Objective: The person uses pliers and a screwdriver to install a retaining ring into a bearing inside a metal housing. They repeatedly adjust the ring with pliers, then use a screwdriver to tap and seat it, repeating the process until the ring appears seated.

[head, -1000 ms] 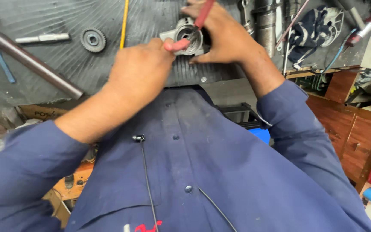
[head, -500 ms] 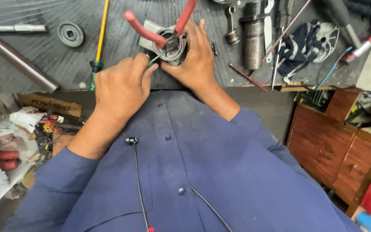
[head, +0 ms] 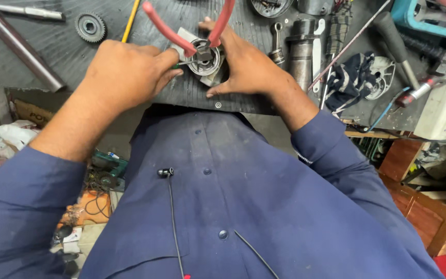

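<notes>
This is a mechanical repair workshop. The tabletop (head: pixel 192 98) is covered with a dark ribbed rubber mat and carries many metal parts: a gear (head: pixel 90 26), a connecting rod (head: pixel 277 44), a steel cylinder (head: pixel 301 54), a long metal bar (head: pixel 16 44) and a dirty rag (head: pixel 354 77). Red-handled pliers (head: pixel 192 31) stand in a round metal housing (head: pixel 205 59). Under the tabletop, cables and loose clutter (head: pixel 91 191) lie on the floor.

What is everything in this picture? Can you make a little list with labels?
Place: dark ribbed rubber bench mat
Left hand: fingers at the red-handled pliers
Right hand: steadies the round grey metal housing
Pliers: tips inside the housing, handles spread
Nearby: small dark toothed gear, yellow-shafted tool, grey steel cylinder
Clothing: blue buttoned shirt
</notes>
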Available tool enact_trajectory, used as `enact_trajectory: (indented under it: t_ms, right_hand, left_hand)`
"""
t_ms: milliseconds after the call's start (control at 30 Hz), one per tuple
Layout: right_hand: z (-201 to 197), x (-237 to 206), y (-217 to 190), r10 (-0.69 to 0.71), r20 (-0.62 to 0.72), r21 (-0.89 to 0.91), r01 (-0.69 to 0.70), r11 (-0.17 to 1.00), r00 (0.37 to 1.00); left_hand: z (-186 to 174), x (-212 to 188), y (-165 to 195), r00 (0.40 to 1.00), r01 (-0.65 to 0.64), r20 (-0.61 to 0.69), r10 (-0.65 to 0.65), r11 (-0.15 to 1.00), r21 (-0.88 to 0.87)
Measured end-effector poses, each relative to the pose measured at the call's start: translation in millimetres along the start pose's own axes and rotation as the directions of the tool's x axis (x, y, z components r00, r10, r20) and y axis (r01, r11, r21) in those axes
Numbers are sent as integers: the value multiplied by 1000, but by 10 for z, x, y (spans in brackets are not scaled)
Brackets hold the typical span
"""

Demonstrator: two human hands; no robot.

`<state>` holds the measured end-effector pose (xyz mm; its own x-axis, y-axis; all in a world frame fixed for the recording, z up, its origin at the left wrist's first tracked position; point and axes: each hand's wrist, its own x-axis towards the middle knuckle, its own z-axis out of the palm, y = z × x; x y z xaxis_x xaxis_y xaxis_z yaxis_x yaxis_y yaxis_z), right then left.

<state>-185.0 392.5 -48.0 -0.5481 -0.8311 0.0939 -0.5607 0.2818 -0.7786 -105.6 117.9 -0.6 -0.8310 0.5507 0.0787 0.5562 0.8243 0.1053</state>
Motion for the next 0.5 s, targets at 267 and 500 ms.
enact_trajectory:
  t_ms: [267, 500]
  right_hand:
    - [204, -88, 18, 34, -157, -47, -42, 998, 987]
    - [500, -185, -50, 235, -327, 58, -229, 972, 915]
  left_hand:
    - [51, -18, 217, 965, 261, -28, -262, 965, -23]
    - [53, 5, 416, 888, 457, 31, -459, 871, -182]
